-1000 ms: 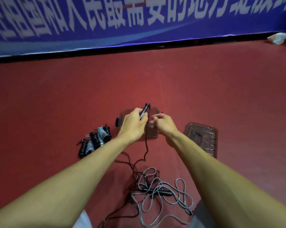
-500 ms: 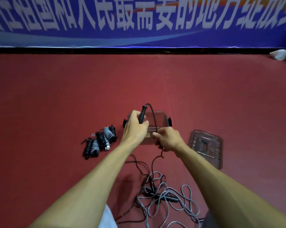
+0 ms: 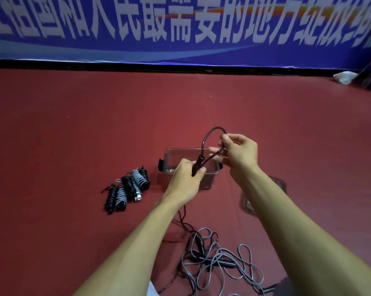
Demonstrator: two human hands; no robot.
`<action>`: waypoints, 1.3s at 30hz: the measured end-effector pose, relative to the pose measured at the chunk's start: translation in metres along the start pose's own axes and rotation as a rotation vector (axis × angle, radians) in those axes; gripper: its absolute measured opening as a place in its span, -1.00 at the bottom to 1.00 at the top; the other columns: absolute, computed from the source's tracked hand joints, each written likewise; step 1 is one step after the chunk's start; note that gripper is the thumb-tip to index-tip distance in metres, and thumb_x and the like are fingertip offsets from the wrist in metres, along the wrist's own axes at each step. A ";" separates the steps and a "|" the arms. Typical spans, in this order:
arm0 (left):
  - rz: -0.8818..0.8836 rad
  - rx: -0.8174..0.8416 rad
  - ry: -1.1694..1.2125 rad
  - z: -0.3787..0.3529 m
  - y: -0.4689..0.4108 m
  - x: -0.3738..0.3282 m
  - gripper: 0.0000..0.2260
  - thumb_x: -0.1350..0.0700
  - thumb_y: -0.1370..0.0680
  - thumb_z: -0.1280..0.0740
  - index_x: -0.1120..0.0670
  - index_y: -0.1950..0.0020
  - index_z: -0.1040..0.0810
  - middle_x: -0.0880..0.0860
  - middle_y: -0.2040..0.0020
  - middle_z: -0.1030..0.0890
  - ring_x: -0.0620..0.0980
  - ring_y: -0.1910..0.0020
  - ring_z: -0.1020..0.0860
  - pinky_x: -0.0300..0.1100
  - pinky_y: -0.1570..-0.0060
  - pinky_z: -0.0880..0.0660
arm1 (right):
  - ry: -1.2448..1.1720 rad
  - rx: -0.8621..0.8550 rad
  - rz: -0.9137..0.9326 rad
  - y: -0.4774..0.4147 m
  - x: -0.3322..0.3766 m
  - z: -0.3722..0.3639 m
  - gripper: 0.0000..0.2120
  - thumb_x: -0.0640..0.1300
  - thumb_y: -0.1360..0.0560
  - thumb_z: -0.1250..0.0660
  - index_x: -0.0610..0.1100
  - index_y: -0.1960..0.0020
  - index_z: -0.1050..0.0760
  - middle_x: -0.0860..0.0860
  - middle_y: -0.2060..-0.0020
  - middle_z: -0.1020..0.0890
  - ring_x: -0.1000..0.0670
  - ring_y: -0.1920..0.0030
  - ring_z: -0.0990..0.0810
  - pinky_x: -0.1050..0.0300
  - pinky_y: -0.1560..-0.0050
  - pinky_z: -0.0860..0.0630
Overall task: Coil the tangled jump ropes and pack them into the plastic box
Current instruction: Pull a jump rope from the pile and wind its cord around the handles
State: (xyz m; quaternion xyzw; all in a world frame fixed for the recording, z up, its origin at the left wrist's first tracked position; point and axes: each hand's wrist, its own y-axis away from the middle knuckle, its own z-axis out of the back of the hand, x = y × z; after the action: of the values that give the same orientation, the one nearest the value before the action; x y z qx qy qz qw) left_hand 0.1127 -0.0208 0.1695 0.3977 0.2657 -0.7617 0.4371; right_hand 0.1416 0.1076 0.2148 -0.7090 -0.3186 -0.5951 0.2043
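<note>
Clamps the left grip (image 3: 184, 181) round the black handle (image 3: 198, 164) of a jump rope (image 3: 215, 127), fingers curled tight, just over the near rim of the plastic box (image 3: 169, 161). Pinches the cord in the right grip (image 3: 239, 152) between thumb and fingertips, the other fingers loosely spread, a little above the box's right end. Bends the cord up from the handle in an arch, down into that pinch, then back across toward the handle. Trails a dark cord from under the left wrist (image 3: 169, 201) down to the tangled heap (image 3: 218, 259) of grey and black ropes near the floor's near edge, between the two forearms.

Stands the clear box open-topped on the red floor (image 3: 73, 135), about midway between the far and near edges, with a black latch at each end. Lays the lid (image 3: 279, 184) flat just right of the box, partly behind the right forearm (image 3: 287, 221). Sets the coiled ropes (image 3: 126, 189), black and grey, side by side left of the box and apart from it. Faces a blue banner (image 3: 180, 52) with large white characters along the far edge, and a crumpled white thing (image 3: 344, 77) at the far right corner.
</note>
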 end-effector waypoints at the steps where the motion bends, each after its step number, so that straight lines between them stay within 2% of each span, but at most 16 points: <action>1: 0.005 0.015 -0.035 -0.002 0.001 0.001 -0.86 0.05 -0.65 -0.23 0.10 -0.03 -0.47 0.01 0.00 -0.47 -0.02 0.02 -0.48 -0.21 0.09 -0.32 | -0.035 0.003 -0.011 0.000 -0.003 0.002 -0.95 -0.26 -0.58 -0.30 -0.24 0.05 -0.51 -0.12 0.27 -0.57 -0.07 0.39 -0.68 0.14 0.45 -0.57; 4: -0.008 -0.021 -0.092 -0.007 -0.001 0.006 -0.86 0.11 -0.64 -0.26 0.11 0.09 -0.51 -0.01 0.17 -0.54 -0.02 0.16 -0.48 -0.24 0.28 -0.27 | -0.111 0.007 -0.023 -0.002 -0.012 0.010 -0.92 -0.28 -0.58 -0.29 -0.31 -0.03 -0.50 -0.12 0.29 -0.53 -0.04 0.41 -0.67 0.18 0.49 -0.54; 6: 0.006 -0.026 -0.079 -0.013 -0.004 0.007 -0.82 0.14 -0.62 -0.29 0.12 0.16 -0.58 -0.04 0.28 -0.59 -0.03 0.24 -0.54 -0.28 0.26 -0.40 | -0.100 0.027 -0.019 -0.006 -0.014 0.015 -0.90 -0.27 -0.58 -0.30 -0.31 -0.03 -0.52 -0.12 0.28 -0.53 -0.02 0.41 -0.66 0.20 0.50 -0.53; 8: 0.070 -0.037 0.076 -0.016 -0.008 0.008 -0.85 0.18 -0.60 -0.32 0.14 0.14 -0.62 0.01 0.31 -0.62 -0.03 0.30 -0.61 -0.18 0.23 -0.61 | -0.048 0.061 0.016 -0.011 -0.016 0.018 -0.85 -0.22 -0.58 -0.30 -0.30 -0.03 -0.56 -0.11 0.26 -0.54 -0.01 0.37 -0.67 0.22 0.46 -0.54; 9: 0.119 -0.045 0.182 -0.016 -0.009 0.007 -0.89 0.21 -0.59 -0.33 0.17 0.10 -0.62 0.06 0.30 -0.64 -0.02 0.32 -0.61 -0.15 0.25 -0.64 | -0.027 0.069 0.031 -0.013 -0.018 0.020 -0.83 -0.19 -0.59 -0.30 -0.30 -0.02 -0.57 -0.10 0.27 -0.55 -0.02 0.35 -0.66 0.22 0.43 -0.55; 13: 0.270 -0.067 0.522 -0.016 -0.012 0.003 -0.91 0.22 -0.59 -0.34 0.23 0.07 -0.59 0.15 0.27 -0.65 -0.01 0.39 -0.64 -0.19 0.35 -0.60 | 0.105 0.045 0.080 -0.025 -0.030 0.028 -0.81 -0.15 -0.61 -0.26 -0.17 0.11 -0.58 -0.06 0.31 -0.60 -0.01 0.35 -0.63 0.14 0.34 -0.57; 15: 0.304 -0.087 0.642 -0.014 -0.013 -0.002 -0.91 0.22 -0.59 -0.34 0.24 0.06 -0.57 0.16 0.27 -0.65 0.01 0.38 -0.65 -0.17 0.33 -0.61 | 0.199 0.070 0.067 -0.028 -0.035 0.029 -0.81 -0.23 -0.60 -0.22 -0.13 0.12 -0.57 -0.08 0.26 -0.63 -0.02 0.33 -0.63 0.09 0.29 -0.58; 17: 0.322 -0.137 0.758 -0.008 -0.014 -0.006 -0.90 0.23 -0.59 -0.34 0.27 0.03 -0.56 0.20 0.24 -0.65 0.06 0.34 -0.66 -0.13 0.29 -0.64 | 0.342 0.147 0.062 -0.026 -0.039 0.028 -0.74 -0.36 -0.48 -0.17 -0.08 0.13 -0.56 -0.08 0.19 -0.65 -0.04 0.25 -0.64 -0.01 0.13 -0.61; 19: 0.333 -0.182 0.871 0.000 -0.014 -0.010 -0.90 0.24 -0.59 -0.32 0.28 0.04 -0.55 0.21 0.24 -0.64 0.09 0.32 -0.66 -0.11 0.25 -0.65 | 0.586 0.307 0.099 -0.021 -0.044 0.029 -0.65 -0.37 -0.35 -0.11 -0.06 0.07 -0.56 -0.04 0.08 -0.67 -0.08 0.04 -0.65 -0.05 -0.12 -0.58; 21: 0.342 -0.198 0.983 0.007 -0.011 -0.012 -0.89 0.25 -0.59 -0.32 0.29 0.08 -0.54 0.22 0.25 -0.64 0.10 0.33 -0.67 -0.10 0.23 -0.66 | 0.774 0.512 0.084 -0.014 -0.049 0.030 -0.63 -0.38 -0.40 -0.15 -0.11 -0.08 -0.55 -0.05 -0.05 -0.66 -0.07 -0.11 -0.62 -0.04 -0.23 -0.52; 23: 0.356 -0.191 1.081 0.013 -0.008 -0.013 -0.87 0.24 -0.59 -0.33 0.31 0.09 -0.54 0.22 0.25 -0.65 0.12 0.32 -0.68 -0.09 0.23 -0.66 | 0.755 0.669 -0.025 -0.006 -0.052 0.031 -0.75 -0.31 -0.53 -0.24 -0.12 -0.15 -0.53 -0.04 -0.07 -0.65 -0.03 -0.07 -0.62 0.02 -0.15 -0.55; 25: 0.378 -0.187 1.184 0.019 -0.005 -0.011 -0.86 0.24 -0.59 -0.33 0.31 0.10 -0.53 0.23 0.23 -0.65 0.12 0.31 -0.69 -0.07 0.24 -0.66 | 0.672 0.746 -0.119 0.002 -0.053 0.031 -0.85 -0.18 -0.61 -0.24 -0.09 -0.15 -0.52 -0.03 0.00 -0.65 -0.02 0.02 -0.62 0.03 0.00 -0.55; 29: 0.399 -0.240 1.385 0.031 -0.002 -0.006 -0.85 0.22 -0.59 -0.33 0.28 0.13 -0.53 0.21 0.26 -0.67 0.12 0.31 -0.69 -0.09 0.31 -0.64 | 0.554 0.763 -0.108 0.008 -0.048 0.035 -0.78 -0.14 -0.65 -0.19 -0.13 0.12 -0.53 -0.08 0.16 -0.64 -0.08 0.15 -0.63 -0.09 0.07 -0.62; 31: 0.378 -0.266 1.358 0.033 0.000 -0.005 -0.85 0.20 -0.59 -0.32 0.28 0.11 -0.53 0.19 0.27 -0.67 0.09 0.31 -0.69 -0.13 0.31 -0.63 | 0.514 0.718 -0.057 0.009 -0.044 0.035 -0.76 -0.18 -0.64 -0.21 -0.16 0.17 -0.53 -0.12 0.20 -0.63 -0.09 0.21 -0.65 -0.04 0.17 -0.63; 35: 0.285 -0.281 1.089 0.027 0.004 -0.006 -0.81 0.14 -0.63 -0.27 0.27 0.02 -0.53 0.21 0.21 -0.65 0.11 0.26 -0.68 -0.14 0.27 -0.63 | 0.424 0.497 0.037 0.008 -0.033 0.034 -0.86 -0.22 -0.58 -0.30 -0.17 0.14 -0.57 -0.15 0.28 -0.65 -0.10 0.35 -0.67 0.03 0.33 -0.62; 39: 0.244 -0.224 0.876 0.012 0.006 -0.010 -0.77 0.08 -0.64 -0.25 0.25 -0.05 -0.53 0.20 0.18 -0.65 0.06 0.32 -0.66 -0.17 0.32 -0.63 | 0.188 0.333 0.048 0.011 -0.018 0.031 -0.88 -0.24 -0.58 -0.31 -0.26 0.09 -0.56 -0.13 0.33 -0.63 -0.02 0.43 -0.65 0.13 0.42 -0.60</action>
State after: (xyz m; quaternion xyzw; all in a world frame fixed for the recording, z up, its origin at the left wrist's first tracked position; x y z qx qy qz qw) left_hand 0.1167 -0.0281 0.1839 0.6605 0.4570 -0.4319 0.4103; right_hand 0.1694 0.1163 0.1915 -0.6141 -0.3751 -0.5925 0.3620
